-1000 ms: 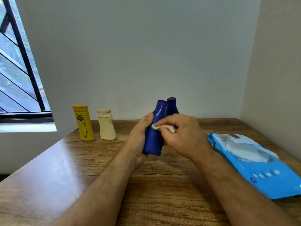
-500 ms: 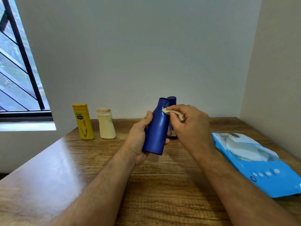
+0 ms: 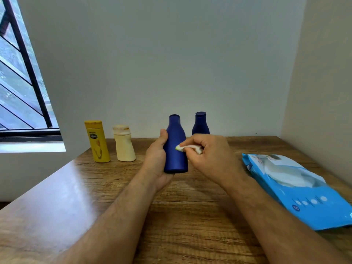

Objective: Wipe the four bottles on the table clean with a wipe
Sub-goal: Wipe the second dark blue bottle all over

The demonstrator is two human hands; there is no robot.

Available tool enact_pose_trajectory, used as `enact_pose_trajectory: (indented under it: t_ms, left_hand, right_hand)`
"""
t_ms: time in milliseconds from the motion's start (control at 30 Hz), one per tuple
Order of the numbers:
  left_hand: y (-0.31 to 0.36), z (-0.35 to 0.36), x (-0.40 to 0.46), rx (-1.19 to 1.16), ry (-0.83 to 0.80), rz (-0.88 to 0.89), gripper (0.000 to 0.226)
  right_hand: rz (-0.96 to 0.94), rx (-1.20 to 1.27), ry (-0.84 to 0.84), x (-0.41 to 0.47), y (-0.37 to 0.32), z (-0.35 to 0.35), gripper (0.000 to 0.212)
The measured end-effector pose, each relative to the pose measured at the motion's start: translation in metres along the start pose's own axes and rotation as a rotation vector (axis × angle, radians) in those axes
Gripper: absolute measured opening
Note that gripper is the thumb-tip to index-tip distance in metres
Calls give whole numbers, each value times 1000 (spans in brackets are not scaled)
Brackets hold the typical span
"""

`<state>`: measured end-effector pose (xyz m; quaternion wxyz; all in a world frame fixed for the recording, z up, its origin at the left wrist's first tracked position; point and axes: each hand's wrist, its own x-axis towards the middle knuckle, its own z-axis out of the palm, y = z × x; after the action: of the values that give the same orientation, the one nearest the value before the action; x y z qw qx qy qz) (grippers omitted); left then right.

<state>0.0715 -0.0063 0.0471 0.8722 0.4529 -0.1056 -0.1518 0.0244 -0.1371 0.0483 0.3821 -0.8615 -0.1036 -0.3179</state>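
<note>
My left hand grips a dark blue bottle upright just above the wooden table, thumb on its left side. My right hand pinches a small crumpled white wipe and presses it against the bottle's right side at mid height. A second dark blue bottle stands behind my right hand, its lower part hidden. A yellow bottle and a cream bottle stand side by side at the back left.
A blue pack of wipes lies flat on the right side of the table. Walls close the back and right. A barred window is at the left, beyond the table's left edge.
The held blue bottle has turned from tilted to upright. My right hand has slid the wipe from the bottle's neck down to its middle, uncovering the second blue bottle behind.
</note>
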Motion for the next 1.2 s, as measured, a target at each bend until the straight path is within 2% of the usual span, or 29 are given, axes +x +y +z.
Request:
enact_pose_trajectory:
  t_ms: [100, 167, 333, 433, 533, 733, 833, 967, 1100, 1200]
  left_hand:
    - [-6, 4, -4, 67, -69, -47, 43]
    - [-8, 5, -4, 72, -78, -45, 43]
    - [-1, -2, 4, -22, 7, -7, 50]
    - [0, -5, 5, -7, 24, 5, 51]
    - [-2, -6, 3, 17, -56, -5, 55]
    - [-4, -5, -3, 102, -213, -26, 46]
    - [-3, -4, -4, 122, -225, -44, 47]
    - [-4, -4, -4, 80, -190, -4, 49]
    - [-2, -5, 0, 11, -126, -3, 61]
    - [-2, -4, 0, 34, -118, -16, 54]
  right_hand:
    - [22, -14, 135, 2, 2, -3, 15]
    - [24, -10, 126, 2, 3, -5, 15]
    - [0, 13, -207, -1, 0, 0, 15]
    - [-28, 15, -242, -2, -1, 0, 15]
    - [-4, 11, -145, -1, 1, -2, 13]
    - [-19, 81, 281, 4, 2, -10, 12]
    - [-18, 113, 336, 5, 3, -14, 10]
    - [-11, 172, 121, 3, 4, -11, 9]
    - [-53, 73, -143, -1, 3, -5, 13]
    - [-50, 48, -153, -1, 4, -5, 13]
